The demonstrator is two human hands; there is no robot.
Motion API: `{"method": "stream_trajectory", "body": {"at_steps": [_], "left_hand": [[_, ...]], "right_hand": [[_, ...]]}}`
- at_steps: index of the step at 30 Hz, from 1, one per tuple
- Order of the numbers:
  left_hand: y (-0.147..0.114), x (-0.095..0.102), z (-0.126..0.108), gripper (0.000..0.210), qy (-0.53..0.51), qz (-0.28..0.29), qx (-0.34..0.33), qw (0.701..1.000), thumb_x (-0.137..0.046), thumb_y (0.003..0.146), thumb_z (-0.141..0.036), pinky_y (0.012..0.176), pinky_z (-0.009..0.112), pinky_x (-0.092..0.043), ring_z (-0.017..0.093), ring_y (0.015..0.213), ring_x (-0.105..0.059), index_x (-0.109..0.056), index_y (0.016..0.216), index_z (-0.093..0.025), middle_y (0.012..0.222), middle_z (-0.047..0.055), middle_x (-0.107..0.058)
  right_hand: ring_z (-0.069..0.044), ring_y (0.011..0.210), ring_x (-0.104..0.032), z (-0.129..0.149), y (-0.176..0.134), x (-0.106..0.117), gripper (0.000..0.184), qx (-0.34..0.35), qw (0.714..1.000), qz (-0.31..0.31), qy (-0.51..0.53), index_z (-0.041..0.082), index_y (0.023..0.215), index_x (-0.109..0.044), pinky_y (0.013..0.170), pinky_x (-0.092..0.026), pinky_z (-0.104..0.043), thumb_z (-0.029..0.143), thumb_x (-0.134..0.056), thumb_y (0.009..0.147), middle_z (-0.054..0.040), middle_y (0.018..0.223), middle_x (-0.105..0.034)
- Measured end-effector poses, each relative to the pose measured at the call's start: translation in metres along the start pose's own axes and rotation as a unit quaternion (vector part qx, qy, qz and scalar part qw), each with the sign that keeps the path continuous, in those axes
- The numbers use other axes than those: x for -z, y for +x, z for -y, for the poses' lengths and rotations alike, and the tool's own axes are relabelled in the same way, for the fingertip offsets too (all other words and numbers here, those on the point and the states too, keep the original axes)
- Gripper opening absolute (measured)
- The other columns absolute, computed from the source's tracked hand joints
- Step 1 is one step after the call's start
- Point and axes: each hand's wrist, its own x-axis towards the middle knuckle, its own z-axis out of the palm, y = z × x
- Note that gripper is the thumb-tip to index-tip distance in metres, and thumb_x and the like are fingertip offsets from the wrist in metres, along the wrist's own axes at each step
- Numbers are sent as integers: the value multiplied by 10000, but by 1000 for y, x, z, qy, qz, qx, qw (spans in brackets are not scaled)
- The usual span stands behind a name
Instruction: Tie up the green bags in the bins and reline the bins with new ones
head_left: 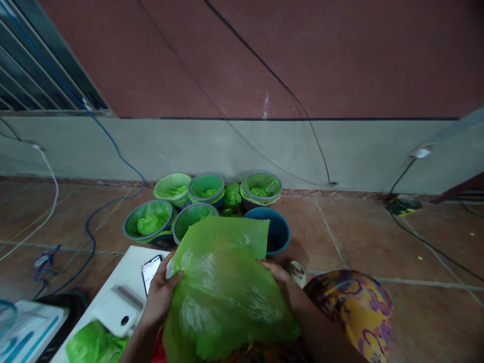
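Hands, left hand [161, 292] and right hand [278, 275], gripped the edges of a green plastic bag [223, 292] at lower centre of the frame, seemingly spreading it open, likely needing a wide mouth to line the unlined blue bucket [278, 232] just above.

Ahead of me the clustered lined buckets [189, 212] blocked the way to the wall [242, 146], cables [91, 222] cluttered the floor left, while the tiled floor [378, 242] right lay open.
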Motion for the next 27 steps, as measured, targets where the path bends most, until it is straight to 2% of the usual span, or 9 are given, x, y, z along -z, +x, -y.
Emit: {"method": "stream_trajectory", "body": {"at_steps": [3,6,10,13,16,20,22,24,27], "left_hand": [[2,0,-3,851,-14,-17,11,1000,-793,635,-392,675,287,-571,208,822,-701,-450,1404,-265,1185,65,-674],[5,-2,-9,889,-19,-33,20,999,-795,625,-377,678,275,-569,205,840,-703,-430,1430,-285,1216,65,-665],[8,-9,-23,933,-31,-33,-5,999,-819,600,-383,694,270,-572,217,891,-704,-426,1442,-294,1221,62,-673],[10,-10,-37,945,-28,-6,-26,999,-839,589,-398,690,280,-578,233,899,-706,-442,1438,-276,1164,61,-702],[14,-7,-53,916,3,41,-30,999,-859,556,-423,690,307,-586,249,852,-708,-526,1379,-197,995,66,-745],[23,-5,-78,875,109,88,-88,986,-852,533,-495,729,333,-596,265,884,-701,-600,1300,-156,913,62,-753],[28,-7,-91,875,173,108,-138,969,-807,575,-539,768,354,-595,269,921,-699,-572,1330,-164,989,73,-750],[34,-9,-103,796,263,97,-211,936,-729,656,-545,839,382,-579,275,975,-690,-562,1339,-171,1107,89,-726],[41,-14,-115,609,403,39,-336,850,-612,742,-460,983,414,-507,294,1106,-643,-612,1280,-176,1238,103,-673]], "right_hand": [[-229,915,-713,0,7,26,471,-53,997,13,61,106,955,-703,808,-543,-346,429,-362,912,-135,914,-743],[-226,954,-711,6,3,54,502,-35,998,-6,60,84,1034,-681,828,-539,-341,410,-312,935,-165,1000,-734],[-202,849,-720,20,-6,81,319,16,983,-71,169,183,1081,-659,818,-550,-334,304,-629,788,-86,1001,-751],[-182,809,-713,39,-14,94,500,51,973,-114,195,240,1136,-647,755,-556,-290,203,-769,653,-41,994,-756],[-181,925,-700,69,-30,105,624,114,973,-82,184,297,1259,-600,802,-548,-289,225,-782,667,-24,1119,-729],[-169,995,-676,113,-57,113,550,187,975,-35,119,273,1226,-640,896,-511,-293,270,-775,694,-34,1137,-723],[-163,938,-680,130,-66,116,565,214,975,-30,50,252,1216,-645,868,-516,-296,262,-789,669,-37,1096,-733],[-165,866,-681,140,-69,119,607,242,969,-49,-32,228,1231,-632,808,-527,-299,250,-791,646,-40,1039,-743],[-186,825,-679,147,-70,121,531,273,941,-115,-164,184,1198,-648,763,-531,-312,236,-720,674,-52,968,-747]]}}
